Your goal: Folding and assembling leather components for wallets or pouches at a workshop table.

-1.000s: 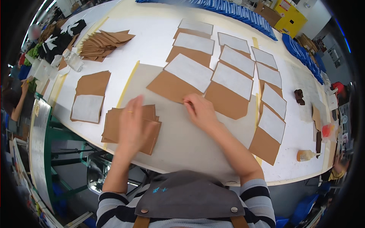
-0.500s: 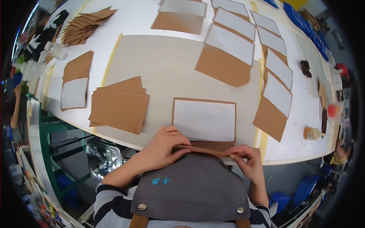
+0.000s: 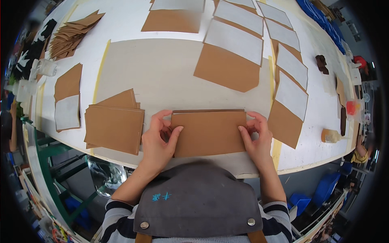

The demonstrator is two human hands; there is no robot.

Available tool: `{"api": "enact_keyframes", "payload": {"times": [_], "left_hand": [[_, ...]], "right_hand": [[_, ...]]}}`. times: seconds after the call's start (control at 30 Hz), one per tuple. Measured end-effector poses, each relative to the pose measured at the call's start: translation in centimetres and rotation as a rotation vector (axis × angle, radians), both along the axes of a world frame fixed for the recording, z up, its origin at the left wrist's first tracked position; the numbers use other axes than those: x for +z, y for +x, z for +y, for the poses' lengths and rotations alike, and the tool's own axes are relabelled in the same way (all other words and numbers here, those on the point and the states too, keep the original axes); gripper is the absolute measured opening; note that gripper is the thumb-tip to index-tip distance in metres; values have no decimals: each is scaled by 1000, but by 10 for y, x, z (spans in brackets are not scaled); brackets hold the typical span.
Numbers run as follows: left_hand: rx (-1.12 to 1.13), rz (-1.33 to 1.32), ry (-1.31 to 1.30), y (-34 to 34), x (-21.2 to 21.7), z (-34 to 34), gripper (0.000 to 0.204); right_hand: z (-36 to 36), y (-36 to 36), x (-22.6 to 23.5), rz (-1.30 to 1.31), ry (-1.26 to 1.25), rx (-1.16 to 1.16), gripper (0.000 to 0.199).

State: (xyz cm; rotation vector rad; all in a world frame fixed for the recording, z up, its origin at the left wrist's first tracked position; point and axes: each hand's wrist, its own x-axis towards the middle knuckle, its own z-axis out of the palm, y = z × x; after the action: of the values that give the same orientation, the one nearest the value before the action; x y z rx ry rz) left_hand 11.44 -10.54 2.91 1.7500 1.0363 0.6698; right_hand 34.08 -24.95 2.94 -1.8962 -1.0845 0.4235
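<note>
A brown leather-like panel [image 3: 208, 135] lies folded over in front of me, and its plain brown side covers the white lining. Behind its far edge a thin strip of the lower layer shows. My left hand [image 3: 157, 137] pinches the left side near the far corner, thumb on top and fingers curled at the edge. At the opposite corner my right hand [image 3: 259, 137] does the same, its thumb pressing the top. The fingertips under the edges are partly hidden. Left of my left hand lies a stack of similar brown panels [image 3: 115, 129].
White-lined brown panels [image 3: 231, 65] overlap in rows at the far middle and right. Another lined panel [image 3: 68, 111] and a fanned brown pile [image 3: 73, 36] lie left. A grey mat [image 3: 162, 77] is under the work. A glue bottle [image 3: 331, 136] stands near the right edge.
The panel's near flap, held up at the table edge before, now lies folded away from me over the white lining. Both hands have moved forward to the far corners.
</note>
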Motion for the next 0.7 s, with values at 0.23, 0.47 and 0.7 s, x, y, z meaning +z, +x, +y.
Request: {"api": "enact_keyframes", "payload": {"times": [0.23,0.47,0.7], "left_hand": [[12,108,119,-2,0,3,8],[9,116,122,0,-4,6,14],[-1,104,73,5,-1,7,15]], "right_hand": [[-7,4,-7,-9,-82,-7,12],[-3,6,-9,11,-100,-26,10],[-1,6,0,-55,-131,-45,14]]}}
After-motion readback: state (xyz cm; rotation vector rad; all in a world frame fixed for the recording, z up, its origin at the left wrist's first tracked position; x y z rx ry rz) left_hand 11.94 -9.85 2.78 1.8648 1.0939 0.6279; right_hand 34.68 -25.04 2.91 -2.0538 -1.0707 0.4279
